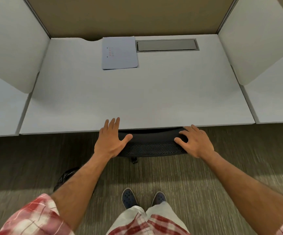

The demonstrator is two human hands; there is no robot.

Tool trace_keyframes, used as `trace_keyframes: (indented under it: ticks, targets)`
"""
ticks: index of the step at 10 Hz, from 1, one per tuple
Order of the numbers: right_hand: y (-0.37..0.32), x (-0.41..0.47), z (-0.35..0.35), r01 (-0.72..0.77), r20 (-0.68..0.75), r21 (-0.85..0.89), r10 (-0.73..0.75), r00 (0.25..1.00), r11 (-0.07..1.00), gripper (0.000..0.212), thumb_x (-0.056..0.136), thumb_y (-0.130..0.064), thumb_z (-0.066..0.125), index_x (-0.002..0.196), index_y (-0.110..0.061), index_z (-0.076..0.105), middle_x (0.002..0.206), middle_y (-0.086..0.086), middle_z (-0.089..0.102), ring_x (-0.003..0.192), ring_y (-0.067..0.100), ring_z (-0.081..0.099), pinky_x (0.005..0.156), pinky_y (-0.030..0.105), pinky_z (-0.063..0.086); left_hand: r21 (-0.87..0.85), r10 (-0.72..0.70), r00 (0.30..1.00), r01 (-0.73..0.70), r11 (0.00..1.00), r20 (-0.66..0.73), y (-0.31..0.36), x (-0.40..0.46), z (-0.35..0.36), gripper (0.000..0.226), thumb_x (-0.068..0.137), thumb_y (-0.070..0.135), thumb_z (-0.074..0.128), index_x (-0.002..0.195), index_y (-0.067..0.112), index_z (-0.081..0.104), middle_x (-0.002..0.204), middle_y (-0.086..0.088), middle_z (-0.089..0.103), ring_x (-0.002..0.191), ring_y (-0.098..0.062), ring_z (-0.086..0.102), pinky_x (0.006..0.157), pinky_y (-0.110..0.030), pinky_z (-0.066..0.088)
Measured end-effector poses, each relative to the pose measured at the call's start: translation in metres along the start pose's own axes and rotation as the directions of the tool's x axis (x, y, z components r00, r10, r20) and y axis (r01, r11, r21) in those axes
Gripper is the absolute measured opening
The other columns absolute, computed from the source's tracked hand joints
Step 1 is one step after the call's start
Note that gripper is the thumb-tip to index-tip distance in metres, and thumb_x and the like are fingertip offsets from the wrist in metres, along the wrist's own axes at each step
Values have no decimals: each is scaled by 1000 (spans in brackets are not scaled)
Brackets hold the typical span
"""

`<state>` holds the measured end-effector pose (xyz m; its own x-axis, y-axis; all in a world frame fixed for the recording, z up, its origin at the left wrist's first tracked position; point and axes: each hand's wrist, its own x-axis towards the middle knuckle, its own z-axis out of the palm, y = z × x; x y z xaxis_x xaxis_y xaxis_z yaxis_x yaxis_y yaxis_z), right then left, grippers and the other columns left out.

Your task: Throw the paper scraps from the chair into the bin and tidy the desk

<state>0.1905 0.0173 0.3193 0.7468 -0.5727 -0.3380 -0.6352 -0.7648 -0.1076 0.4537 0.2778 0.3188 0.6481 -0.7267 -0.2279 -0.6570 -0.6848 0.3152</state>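
Observation:
A black mesh chair (151, 143) is tucked under the front edge of the white desk (137, 95), with only the top of its backrest showing. My left hand (111, 139) lies flat with fingers spread at the backrest's left end, the fingertips over the desk edge. My right hand (195, 141) rests on the backrest's right end with fingers spread over its top. A neat stack of papers (119, 53) lies at the back of the desk. No paper scraps show, and the chair seat is hidden under the desk.
A grey cable hatch (167, 45) is set into the desk beside the papers. White divider panels (13, 48) stand on both sides. A dark bin with a black liner (66, 177) sits on the carpet behind my left forearm. My feet are below.

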Motion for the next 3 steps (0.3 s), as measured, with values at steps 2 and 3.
trace_keyframes:
  ticks: [2, 3]
  targets:
    - [-5, -4, -15, -2, 59, 13, 1, 998, 1000, 86, 86, -83, 15, 141, -28, 52, 150, 1, 49, 141, 23, 38, 113, 52, 34, 36, -3, 999, 2, 999, 49, 4, -1, -10, 102, 78, 89, 23, 155, 24, 9, 162, -4, 19, 148, -24, 16, 118, -48, 18]
    - [-14, 1, -41, -10, 28, 134, 6, 1000, 991, 85, 87, -80, 20, 149, -26, 41, 157, 3, 40, 147, 24, 31, 118, 56, 24, 0, 19, 1000, -19, 1000, -19, 11, 3, -32, 100, 81, 84, 28, 155, 20, 13, 160, -7, 24, 146, -26, 22, 117, -48, 21]
